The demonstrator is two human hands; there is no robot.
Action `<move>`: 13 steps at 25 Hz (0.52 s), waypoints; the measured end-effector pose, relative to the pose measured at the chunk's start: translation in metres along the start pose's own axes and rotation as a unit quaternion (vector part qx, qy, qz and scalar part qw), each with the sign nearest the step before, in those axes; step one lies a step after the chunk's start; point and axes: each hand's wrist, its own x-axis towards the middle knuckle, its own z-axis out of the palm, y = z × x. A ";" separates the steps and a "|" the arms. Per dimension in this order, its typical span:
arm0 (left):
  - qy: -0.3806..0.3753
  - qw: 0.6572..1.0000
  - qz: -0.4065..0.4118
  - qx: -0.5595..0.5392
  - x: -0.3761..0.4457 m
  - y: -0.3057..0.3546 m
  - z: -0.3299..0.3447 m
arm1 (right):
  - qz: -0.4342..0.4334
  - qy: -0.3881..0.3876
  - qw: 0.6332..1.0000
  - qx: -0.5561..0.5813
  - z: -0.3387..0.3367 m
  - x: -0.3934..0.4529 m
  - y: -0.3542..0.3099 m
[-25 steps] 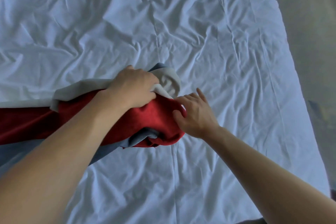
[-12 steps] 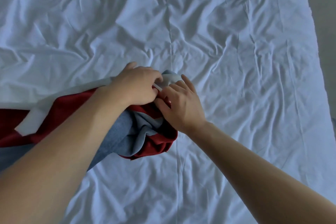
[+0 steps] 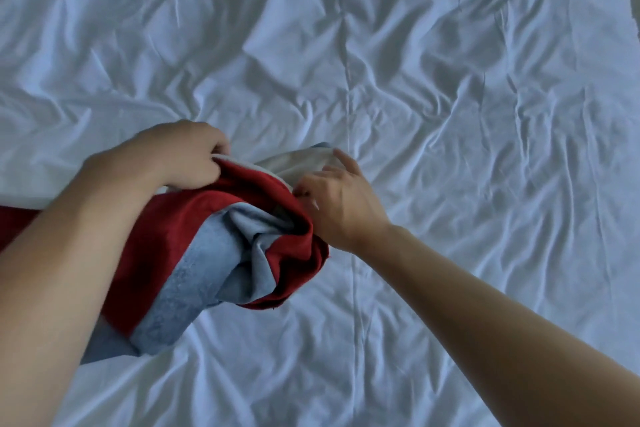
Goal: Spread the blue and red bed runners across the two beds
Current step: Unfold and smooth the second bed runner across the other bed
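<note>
1. The bed runner — red and blue with a pale lining — lies bunched on the wrinkled white sheet, trailing off to the left.
2. The left hand grips its upper edge, fingers curled over the fabric.
3. The right hand pinches the bunched end (fingertips tucked into the folds) — runner not spread.

The bed runner is a bunched length of red and pale blue cloth with a whitish backing, crumpled into folds and partly lifted. It lies on the wrinkled white bed, running from the left edge to about the middle, its loose end rumpled there
</note>
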 end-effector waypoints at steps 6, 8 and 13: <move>-0.030 0.995 0.087 0.032 0.018 0.077 0.025 | 0.015 0.066 0.997 0.028 -0.004 0.003 0.007; -0.022 0.994 0.096 0.046 0.015 0.070 0.019 | 0.014 0.020 0.999 0.033 -0.003 -0.007 0.014; 0.120 0.991 0.025 -0.048 -0.007 0.000 -0.022 | 0.017 -0.008 0.999 0.045 0.004 -0.014 0.001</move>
